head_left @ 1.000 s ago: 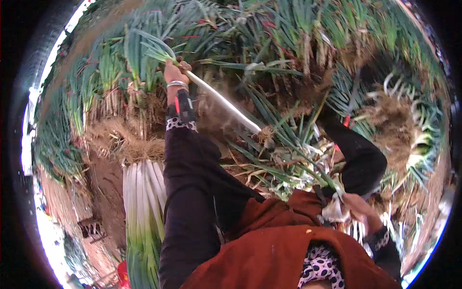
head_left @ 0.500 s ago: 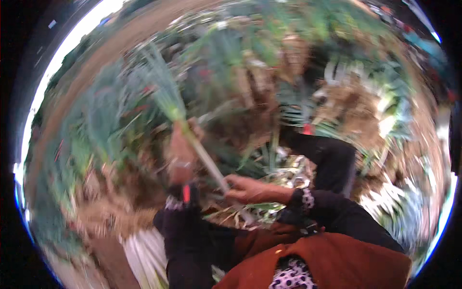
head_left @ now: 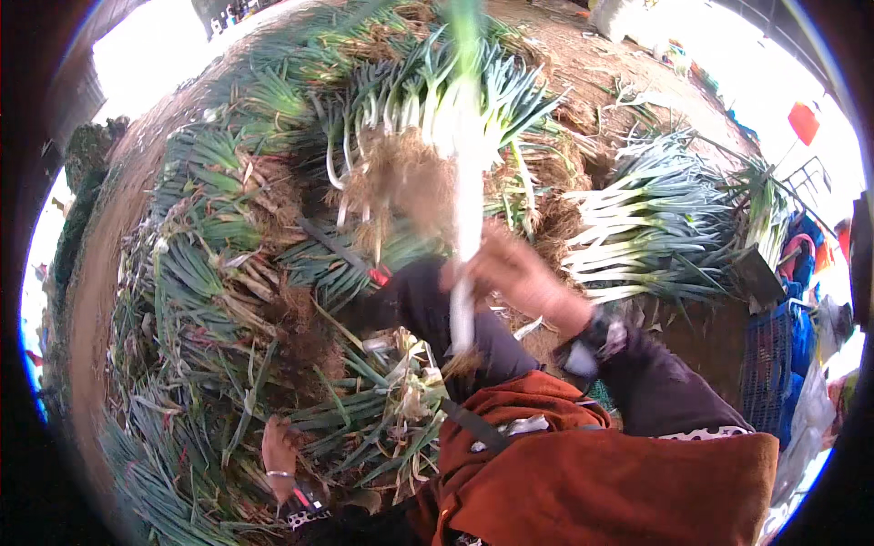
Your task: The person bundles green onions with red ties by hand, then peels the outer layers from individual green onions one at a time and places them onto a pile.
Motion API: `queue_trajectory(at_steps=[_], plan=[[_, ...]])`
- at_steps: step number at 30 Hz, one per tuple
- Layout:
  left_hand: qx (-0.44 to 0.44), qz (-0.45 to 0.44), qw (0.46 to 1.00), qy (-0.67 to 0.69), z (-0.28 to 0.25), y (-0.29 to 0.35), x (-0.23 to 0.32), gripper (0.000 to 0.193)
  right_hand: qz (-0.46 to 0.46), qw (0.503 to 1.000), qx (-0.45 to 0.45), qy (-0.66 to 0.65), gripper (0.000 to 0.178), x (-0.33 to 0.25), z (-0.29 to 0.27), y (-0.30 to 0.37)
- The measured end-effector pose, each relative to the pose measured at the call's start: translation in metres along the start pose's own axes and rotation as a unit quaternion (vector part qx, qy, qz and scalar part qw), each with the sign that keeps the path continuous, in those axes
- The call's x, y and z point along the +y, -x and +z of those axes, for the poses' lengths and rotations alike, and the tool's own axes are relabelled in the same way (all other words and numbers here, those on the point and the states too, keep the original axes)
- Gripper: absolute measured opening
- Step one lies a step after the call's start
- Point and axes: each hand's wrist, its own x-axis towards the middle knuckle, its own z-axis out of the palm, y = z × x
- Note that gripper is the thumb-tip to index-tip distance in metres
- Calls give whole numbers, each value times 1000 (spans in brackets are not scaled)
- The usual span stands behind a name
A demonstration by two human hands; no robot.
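In the middle of the view my right hand (head_left: 519, 282), blurred by motion, is closed around the white stalk of a long green onion (head_left: 468, 200). The onion stands nearly upright in the picture, its green end running past the top edge and its root tuft low over my dark-trousered leg. My left hand (head_left: 279, 455) is down at the lower left, at the edge of a pile of unsorted green onions (head_left: 200, 337) with brown roots. Its fingers are too small and partly hidden among the leaves to show whether they grip anything.
Cleaned green onions with white stalks (head_left: 628, 223) lie in a row at the right, and another heap (head_left: 410, 109) lies beyond my knee. Peeled leaves (head_left: 401, 400) litter the ground by my leg. A blue plastic crate (head_left: 767, 364) stands at the far right.
My view has swung to the right. Both hands were on the green onion; now only the right holds it, raised, while the left has gone down to the pile at lower left.
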Motion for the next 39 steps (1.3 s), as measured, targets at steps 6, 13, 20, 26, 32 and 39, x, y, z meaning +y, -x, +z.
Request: queue_trajectory(at_steps=[6, 13, 20, 26, 32, 39], plan=[[17, -322, 871, 371, -11, 19, 22, 30, -150, 913, 372, 83, 27, -52, -303, 7], [76, -295, 828, 470, -30, 50, 35, 31, -85, 917, 369, 129, 23, 43, -369, -58], [318, -245, 863, 306, -74, 17, 87, 18, 83, 989, 68, 99, 26, 118, -55, -178], [419, -215, 799, 373, -107, 52, 67, 14, 60, 910, -289, 291, 31, 226, 253, -240], [401, -249, 809, 349, -99, 57, 85, 16, -89, 894, -134, 419, 33, 328, 349, -319], [283, -298, 855, 317, -89, 75, 82, 22, 8, 848, -100, 520, 38, 356, 378, -377]])
